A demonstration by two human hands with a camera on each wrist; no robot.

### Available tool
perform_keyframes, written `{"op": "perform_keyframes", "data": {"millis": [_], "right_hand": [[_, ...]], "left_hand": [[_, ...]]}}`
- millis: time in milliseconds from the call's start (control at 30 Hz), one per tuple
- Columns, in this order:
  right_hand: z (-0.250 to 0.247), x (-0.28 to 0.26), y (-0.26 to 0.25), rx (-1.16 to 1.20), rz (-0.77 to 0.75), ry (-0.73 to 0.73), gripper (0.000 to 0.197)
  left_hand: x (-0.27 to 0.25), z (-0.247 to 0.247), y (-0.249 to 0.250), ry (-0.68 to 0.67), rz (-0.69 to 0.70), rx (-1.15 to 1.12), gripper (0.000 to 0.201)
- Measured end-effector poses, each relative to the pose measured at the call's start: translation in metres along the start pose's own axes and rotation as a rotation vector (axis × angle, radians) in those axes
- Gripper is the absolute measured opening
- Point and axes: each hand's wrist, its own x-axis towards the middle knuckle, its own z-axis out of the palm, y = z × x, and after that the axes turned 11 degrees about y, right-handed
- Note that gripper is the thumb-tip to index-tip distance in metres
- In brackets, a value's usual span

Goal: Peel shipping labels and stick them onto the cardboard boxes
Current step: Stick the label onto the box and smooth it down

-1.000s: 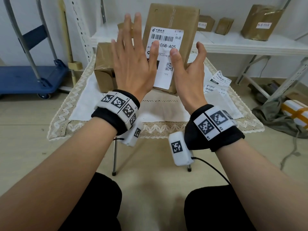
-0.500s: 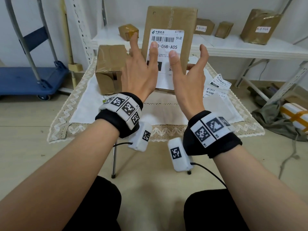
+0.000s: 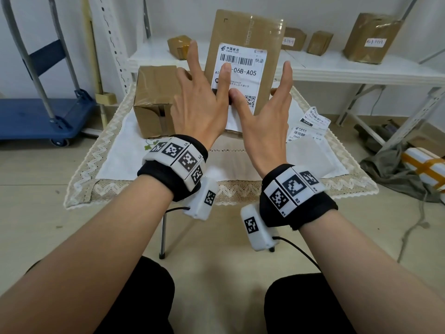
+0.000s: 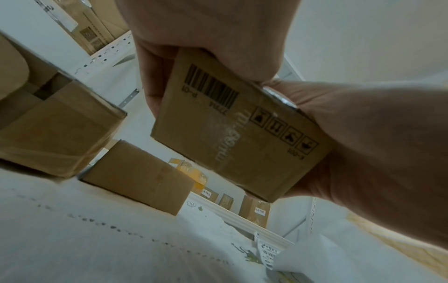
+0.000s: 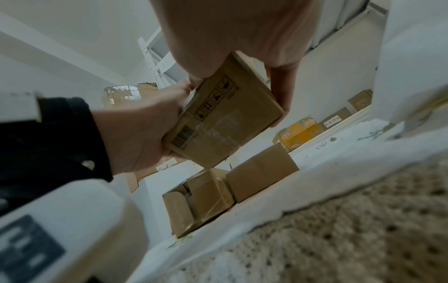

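Observation:
I hold a tall cardboard box (image 3: 243, 27) upright above the table, its front facing me. A white shipping label (image 3: 243, 68) with a barcode covers most of that front. My left hand (image 3: 199, 100) grips the box's left side, thumb pressing on the label and fingers spread past the edge. My right hand (image 3: 265, 116) grips the right side, thumb on the label near its QR code. The wrist views show the box's underside (image 4: 242, 137) (image 5: 230, 122) clamped between both hands, clear of the cloth.
A taped brown box (image 3: 154, 100) stands on the lace-edged tablecloth (image 3: 115, 160) at left, a smaller box (image 4: 138, 176) behind it. Loose label sheets (image 3: 310, 126) lie at right. A white shelf (image 3: 337, 68) behind carries several labelled boxes. A blue cart (image 3: 36, 116) is parked at left.
Both thumbs have slid down the label from the barcode toward its middle. The left fingers have shifted off the box's front to its left edge.

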Motion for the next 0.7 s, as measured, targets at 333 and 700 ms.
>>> {"op": "perform_keyframes", "data": {"millis": [333, 700], "right_hand": [[0.006, 0.0, -0.005, 0.094, 0.202, -0.039, 0.078], [0.017, 0.003, 0.001, 0.14, 0.212, -0.038, 0.086]], "left_hand": [[-0.006, 0.003, 0.001, -0.042, -0.004, 0.001, 0.071], [0.0, -0.003, -0.001, 0.022, 0.1, 0.116, 0.07]]}}
